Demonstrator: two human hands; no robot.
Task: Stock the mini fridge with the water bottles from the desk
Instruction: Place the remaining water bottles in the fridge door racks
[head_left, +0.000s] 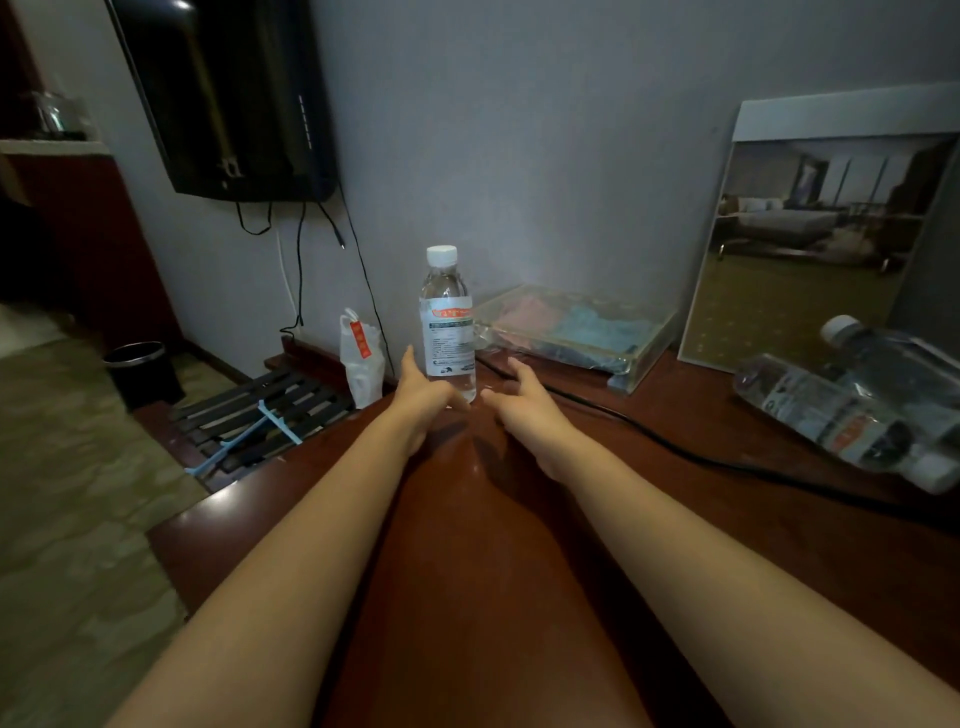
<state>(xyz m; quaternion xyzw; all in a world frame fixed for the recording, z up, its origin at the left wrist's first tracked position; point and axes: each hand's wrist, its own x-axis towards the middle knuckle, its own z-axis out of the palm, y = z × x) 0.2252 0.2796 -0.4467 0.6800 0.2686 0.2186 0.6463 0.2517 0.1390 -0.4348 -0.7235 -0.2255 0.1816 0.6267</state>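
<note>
On the desk (519, 597), both hands reach toward one upright bottle (448, 325) near the far edge. Fingers of the left hand (423, 395) are spread apart, the thumb pointing at the bottle's base and the other fingers raised just left of its label; whether any of them touches the plastic cannot be told. Right hand (524, 402) is likewise spread, empty, just right of the bottle's base and apart from it. Bare forearms run back from both hands to the lower corners of the view.

The bottle has a white cap and a white label with an orange band. Two more bottles (857, 410) lie on their sides at the desk's right end, touching each other. A black cable (675, 441) runs across the desk between them and the hands. A clear box (576, 332) sits behind the right hand by the wall, beside a propped picture (810, 244). Left of the desk stand a white bag (362, 364), a slatted rack (260, 415) and a bin (141, 371); a TV (228, 98) hangs above.
</note>
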